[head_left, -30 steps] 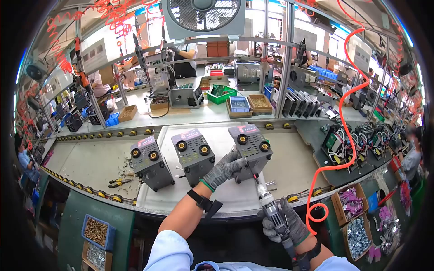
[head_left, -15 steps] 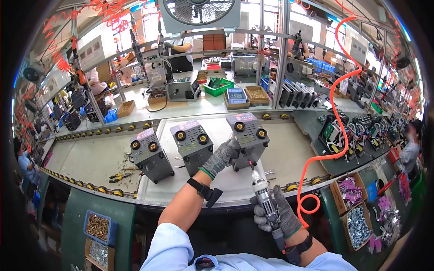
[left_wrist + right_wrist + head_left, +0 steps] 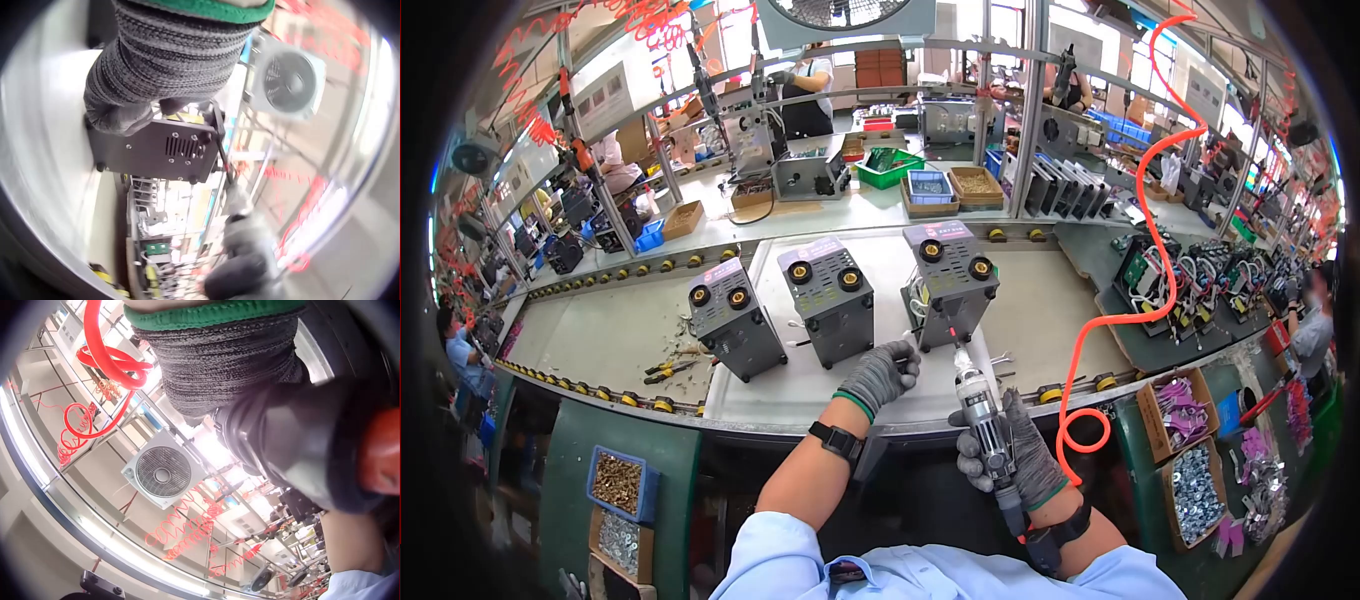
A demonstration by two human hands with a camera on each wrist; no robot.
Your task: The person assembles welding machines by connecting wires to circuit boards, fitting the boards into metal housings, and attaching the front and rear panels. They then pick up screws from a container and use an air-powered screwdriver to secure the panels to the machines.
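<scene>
Three grey metal machine cases with vent slots and two round brass-centred sockets stand in a row: a left one point(image 3: 740, 330), a middle one point(image 3: 837, 320) and a right one point(image 3: 958, 300). My gloved right hand point(image 3: 1030, 455) grips a power screwdriver point(image 3: 985, 420); its bit points at the lower front of the right case and overlaps it in the head view. My gloved left hand point(image 3: 883, 378) hovers in front of the middle and right cases, fingers loosely curled, nothing visible in them. Close by in the left wrist view are the right case point(image 3: 147, 150) and the blurred screwdriver point(image 3: 244, 231).
An orange hose point(image 3: 1145, 317) loops down beside my right hand. Pliers point(image 3: 670, 372) and scraps lie left of the cases. Wired circuit assemblies point(image 3: 1190, 290) stand at right. Boxes of washers point(image 3: 1197, 495) and a blue bin of brass parts point(image 3: 620, 483) flank me.
My left hand has come off the right case and drawn back toward me. The screwdriver stays in my right hand, pointed at that case, now more upright in view.
</scene>
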